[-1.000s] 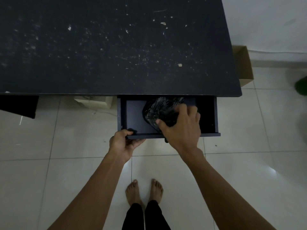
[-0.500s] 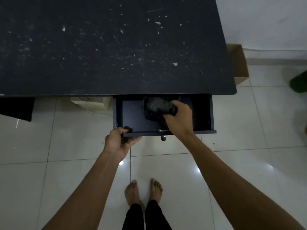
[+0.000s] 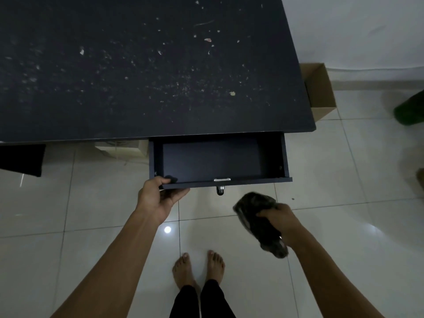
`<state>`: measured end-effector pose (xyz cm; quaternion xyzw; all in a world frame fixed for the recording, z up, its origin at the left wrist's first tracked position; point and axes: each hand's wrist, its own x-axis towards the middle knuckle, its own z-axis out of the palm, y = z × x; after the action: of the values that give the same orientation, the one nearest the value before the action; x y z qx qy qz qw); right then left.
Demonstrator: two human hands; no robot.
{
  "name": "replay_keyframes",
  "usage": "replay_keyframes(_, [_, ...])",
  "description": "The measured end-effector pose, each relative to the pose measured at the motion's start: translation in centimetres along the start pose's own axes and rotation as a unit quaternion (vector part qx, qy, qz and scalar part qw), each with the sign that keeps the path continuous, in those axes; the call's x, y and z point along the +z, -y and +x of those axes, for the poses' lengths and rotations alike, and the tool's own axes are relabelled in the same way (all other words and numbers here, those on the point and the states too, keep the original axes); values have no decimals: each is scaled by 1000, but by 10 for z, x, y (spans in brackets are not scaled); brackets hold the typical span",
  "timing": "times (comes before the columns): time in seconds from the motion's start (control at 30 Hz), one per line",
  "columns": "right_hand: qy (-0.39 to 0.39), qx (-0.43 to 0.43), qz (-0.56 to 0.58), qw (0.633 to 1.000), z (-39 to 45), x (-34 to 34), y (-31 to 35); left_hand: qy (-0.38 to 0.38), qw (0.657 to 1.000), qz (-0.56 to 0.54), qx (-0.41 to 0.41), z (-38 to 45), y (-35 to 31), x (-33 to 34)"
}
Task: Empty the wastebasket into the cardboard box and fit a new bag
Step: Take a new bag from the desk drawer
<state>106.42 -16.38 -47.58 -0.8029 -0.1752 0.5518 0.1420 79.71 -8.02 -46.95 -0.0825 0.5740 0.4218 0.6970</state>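
Right hand (image 3: pixel 278 222), fingers (image 3: pixel 263 214) curled tight around a crumpled roll of black plastic bags (image 3: pixel 259 223), held in the air in front of the open dark drawer (image 3: pixel 218 161) and a little to its right, clear of the drawer front. Roll blurred; lower end hanging below the palm, above the pale tiled floor (image 3: pixel 344 226).

Left hand (image 3: pixel 158 198) at the drawer's front left corner, fingers (image 3: pixel 166 180) hooked over the top edge of the front panel, thumb pressed beneath it. Grip closed on the panel.

Drawer pulled out from under the dusty black table (image 3: pixel 149 65), inside dark and bare as far as visible. Small metal knob (image 3: pixel 220 190) at the middle of the drawer front, metal latch plate just above it on the inner edge.

Open brown cardboard box (image 3: pixel 320 92) on the floor right of the table, behind the drawer, against the white wall. Dark green rounded object (image 3: pixel 410 110) farther right of the drawer, cut by the frame edge; cannot tell what it is. Bare feet (image 3: pixel 198 267) on the floor, below the drawer.
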Motion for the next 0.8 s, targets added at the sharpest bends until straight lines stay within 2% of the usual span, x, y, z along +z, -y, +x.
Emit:
replay_keyframes(0.03, [-2,9,129,992,4,1,7,0,1000,1,1,0,0,1])
replay_keyframes(0.1, [34,26,342,939,13,5,23,0,1000,1,1,-2,-2,4])
replay_keyframes(0.2, [59,36,483,873,23,10,45,12,1000,-20,-4,-3,-7,16])
replay_keyframes(0.33, [80,19,525,847,25,10,72,45,992,-115,-21,0,-23,32])
replay_keyframes(0.53, [116,31,567,815,29,10,112,99,955,-280,-18,9,-45,47])
replay_keyframes(0.7, [150,51,631,759,40,5,141,160,885,-435,-38,29,-50,55])
replay_keyframes(0.8, [188,35,661,725,45,9,153,160,882,-442,-26,38,-48,63])
